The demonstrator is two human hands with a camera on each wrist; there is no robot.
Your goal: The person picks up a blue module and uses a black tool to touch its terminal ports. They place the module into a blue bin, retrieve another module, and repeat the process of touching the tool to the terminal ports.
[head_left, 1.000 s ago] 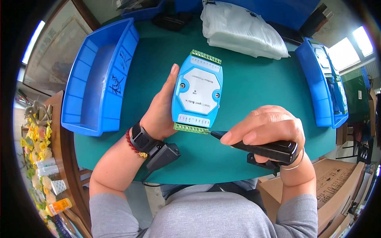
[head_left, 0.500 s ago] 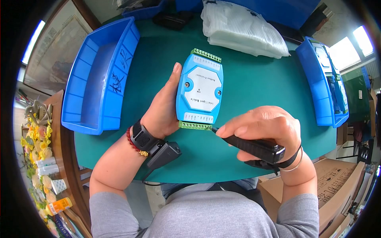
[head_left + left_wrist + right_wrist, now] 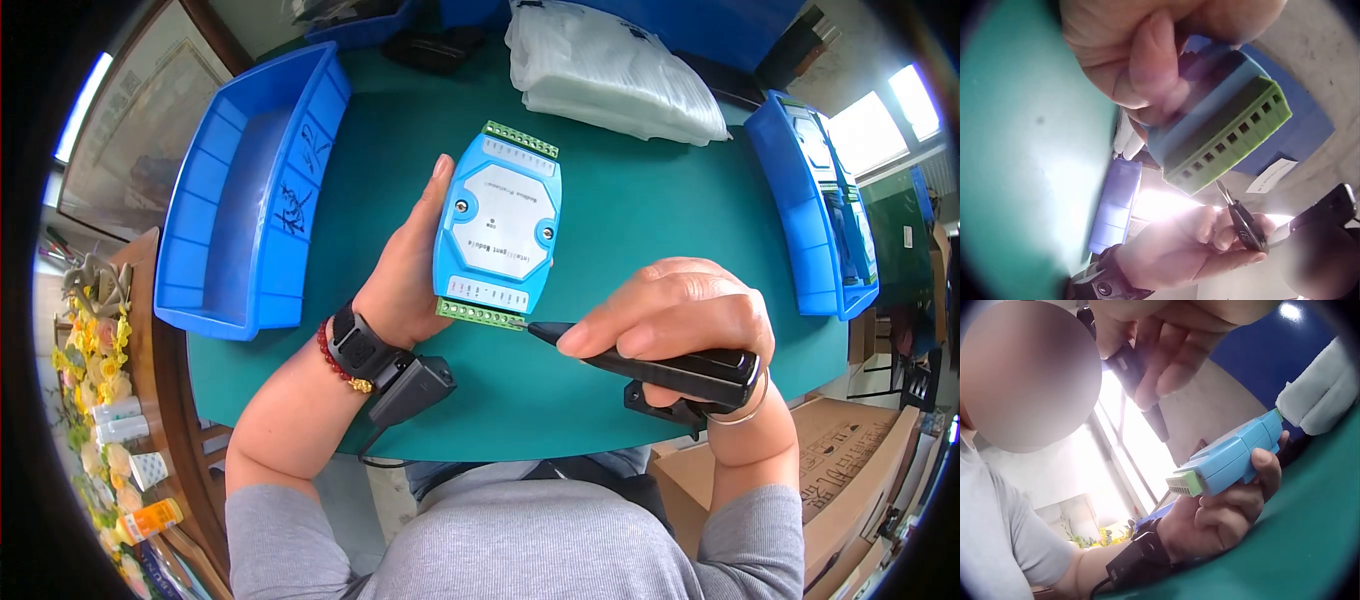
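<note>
My left hand (image 3: 400, 270) holds a blue module (image 3: 495, 225) with a white label, thumb along its left side and fingers curled beneath. Green screw terminal blocks (image 3: 480, 314) run along its near and far ends. In the right wrist view the blue module (image 3: 1235, 453) stands above the green table, gripped from below. My right hand (image 3: 680, 315) grips a black screwdriver (image 3: 680, 375) with a thin metal tip. That tip is right at the right end of the near terminal block. From the left wrist view, the screwdriver (image 3: 1245, 226) points up at the green block's lower edge.
An open blue bin (image 3: 230, 200) stands on the left of the green table (image 3: 640, 210). At the right edge, another blue bin (image 3: 795, 215) holds several modules. White foam packaging (image 3: 610, 85) lies at the back, beside a dark object (image 3: 432, 48).
The module shifted slightly right, then back left, tilting a little. My right hand followed with the screwdriver, whose handle swung down and back up while its tip stayed by the terminal block.
</note>
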